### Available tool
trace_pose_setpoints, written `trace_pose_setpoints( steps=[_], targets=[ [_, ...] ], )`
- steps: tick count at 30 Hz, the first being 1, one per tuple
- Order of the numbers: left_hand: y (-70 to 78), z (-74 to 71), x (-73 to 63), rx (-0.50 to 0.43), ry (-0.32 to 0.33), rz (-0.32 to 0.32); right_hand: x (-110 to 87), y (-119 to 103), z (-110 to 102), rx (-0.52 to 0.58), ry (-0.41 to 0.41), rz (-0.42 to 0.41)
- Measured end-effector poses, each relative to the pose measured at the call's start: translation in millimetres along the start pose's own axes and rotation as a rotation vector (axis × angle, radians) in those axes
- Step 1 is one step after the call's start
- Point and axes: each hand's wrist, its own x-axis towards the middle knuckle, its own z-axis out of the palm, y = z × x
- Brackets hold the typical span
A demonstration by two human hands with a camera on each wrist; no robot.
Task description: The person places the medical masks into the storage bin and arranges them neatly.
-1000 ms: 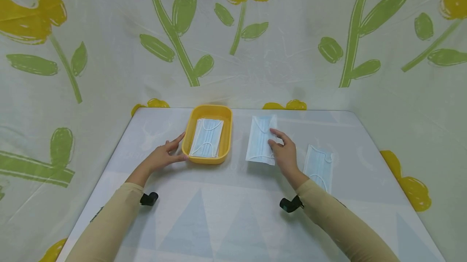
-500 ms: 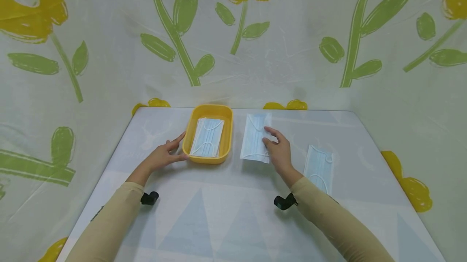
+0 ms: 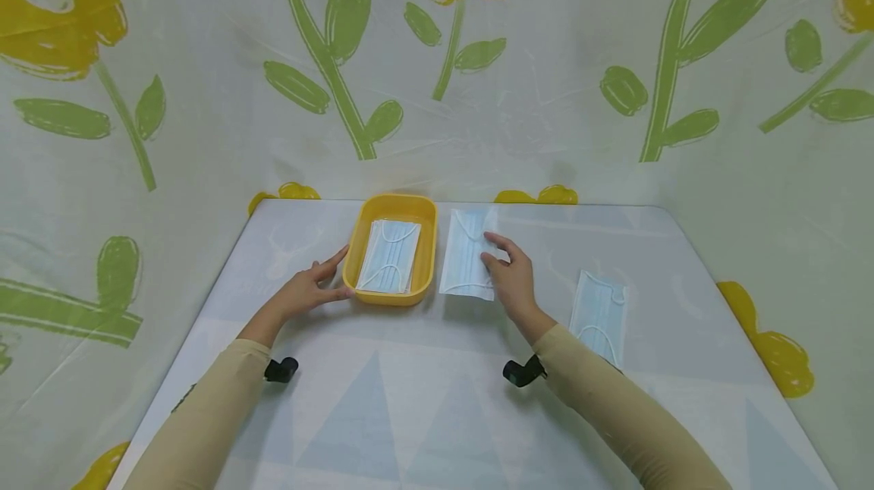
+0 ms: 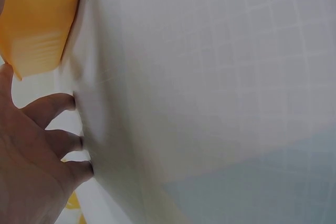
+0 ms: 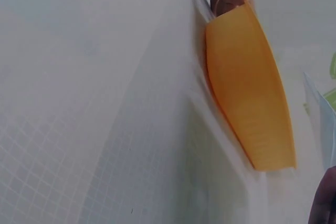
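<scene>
A yellow tray (image 3: 430, 262) with blue face masks (image 3: 391, 256) lying in it stands toward the back of the table. My left hand (image 3: 310, 290) is at the tray's left side, thumb and forefinger spread against it; in the left wrist view other fingers (image 4: 63, 141) rest on the table. Just right of the tray, my right hand (image 3: 514, 275) pinches a blue pleated face mask (image 3: 466, 255) by its right edge, thumb against forefinger. The mask is raised, with its shadow on the table below. The right wrist view shows only a sliver of this mask (image 5: 324, 124).
Another face mask (image 3: 601, 315) lies flat on the table, right of my right forearm. The white table (image 3: 437, 414) has pale blue triangles. A curtain (image 3: 546, 95) printed with yellow flowers hangs behind and on both sides.
My right hand has carried the pinched mask leftward, closer to the tray. The left hand and the tray have stayed in place.
</scene>
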Motion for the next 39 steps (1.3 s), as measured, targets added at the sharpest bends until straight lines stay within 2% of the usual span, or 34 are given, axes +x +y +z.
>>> trace_pose_setpoints(
  steps=[19,39],
  targets=[
    [0.0,0.3,0.0,-0.004,0.002,0.003,1.3,-10.0,35.9,-0.02,-0.039,0.034],
    [1.3,0.1,-1.7,-0.001,0.008,0.013,8.1,-15.1,68.7,-0.022,-0.074,0.035]
  ],
)
